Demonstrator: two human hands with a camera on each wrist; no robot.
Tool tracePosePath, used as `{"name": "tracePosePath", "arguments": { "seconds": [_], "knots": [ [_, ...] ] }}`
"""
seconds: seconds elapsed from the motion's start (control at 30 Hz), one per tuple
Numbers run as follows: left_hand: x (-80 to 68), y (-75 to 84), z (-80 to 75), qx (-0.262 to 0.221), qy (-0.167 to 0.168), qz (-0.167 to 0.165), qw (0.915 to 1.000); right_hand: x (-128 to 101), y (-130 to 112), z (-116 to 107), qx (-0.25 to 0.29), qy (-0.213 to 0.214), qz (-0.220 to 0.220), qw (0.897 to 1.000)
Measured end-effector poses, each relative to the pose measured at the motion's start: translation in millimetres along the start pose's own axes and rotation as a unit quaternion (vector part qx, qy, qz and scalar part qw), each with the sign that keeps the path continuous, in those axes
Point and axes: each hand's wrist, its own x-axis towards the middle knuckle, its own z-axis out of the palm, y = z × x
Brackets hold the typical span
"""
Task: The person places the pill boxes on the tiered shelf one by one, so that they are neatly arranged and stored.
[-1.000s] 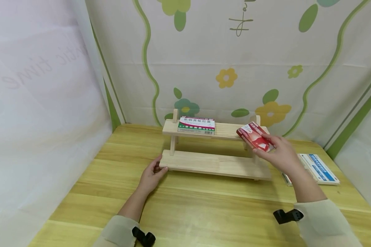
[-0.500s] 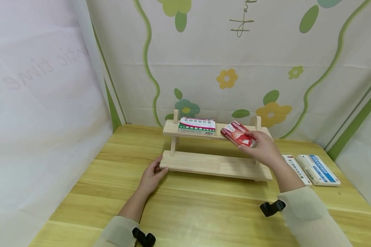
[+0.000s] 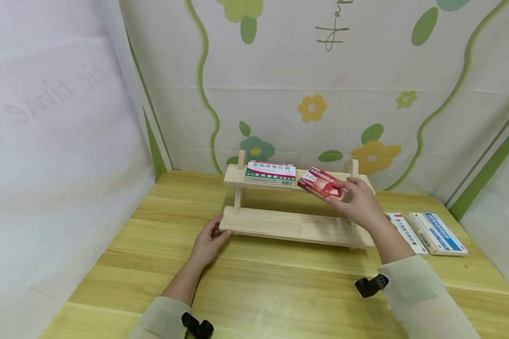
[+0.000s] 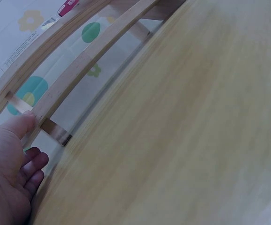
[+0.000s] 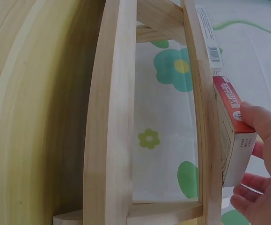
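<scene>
A two-tier wooden shelf (image 3: pixel 297 227) stands on the table. My left hand (image 3: pixel 205 245) grips the left end of its lower board; in the left wrist view the thumb lies against the board's edge and the fingers curl below. My right hand (image 3: pixel 358 205) pinches a red medicine box (image 3: pixel 320 182) by its right end, tilted at the front of the upper board. Seen from the right wrist, the red box (image 5: pixel 233 131) is at the upper board's edge, close to the other box. That white, green and red medicine box (image 3: pixel 270 173) lies on the upper board's left part.
Two more medicine boxes lie on the table right of the shelf: a white one with dark print (image 3: pixel 406 233), partly behind my right forearm, and a white and blue one (image 3: pixel 438 234). A patterned cloth (image 3: pixel 280 61) hangs behind the shelf.
My right hand has carried the red box leftward along the upper board, close to the white and green one. My left hand has stayed on the lower board.
</scene>
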Motion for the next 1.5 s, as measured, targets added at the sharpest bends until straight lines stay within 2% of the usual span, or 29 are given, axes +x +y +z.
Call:
{"name": "tracePosePath", "arguments": {
  "seconds": [0.13, 0.43, 0.63, 0.9, 1.13, 1.5],
  "knots": [
    [0.2, -0.6, 0.4, -0.004, 0.004, 0.003, 1.0000, 0, 4, 2, -0.009, 0.027, -0.013, 1.000],
    [-0.4, -0.5, -0.2, 0.001, -0.001, -0.001, 1.0000, 1, 10, 1, 0.012, 0.021, 0.024, 0.999],
    [-1.0, 0.2, -0.1, 0.002, 0.000, -0.001, 1.0000, 5, 13, 4, 0.023, 0.037, 0.040, 0.998],
    [-1.2, -0.4, 1.2, 0.011, 0.014, 0.023, 0.9996, 9, 16, 8, 0.033, 0.063, 0.038, 0.997],
    [-1.1, 1.3, 0.4, -0.004, 0.004, 0.004, 1.0000, 14, 17, 8, 0.037, 0.076, 0.051, 0.995],
    [-1.2, 1.4, 0.0, -0.008, 0.002, -0.002, 1.0000, 15, 17, 6, 0.052, 0.075, 0.061, 0.994]
  ]
}}
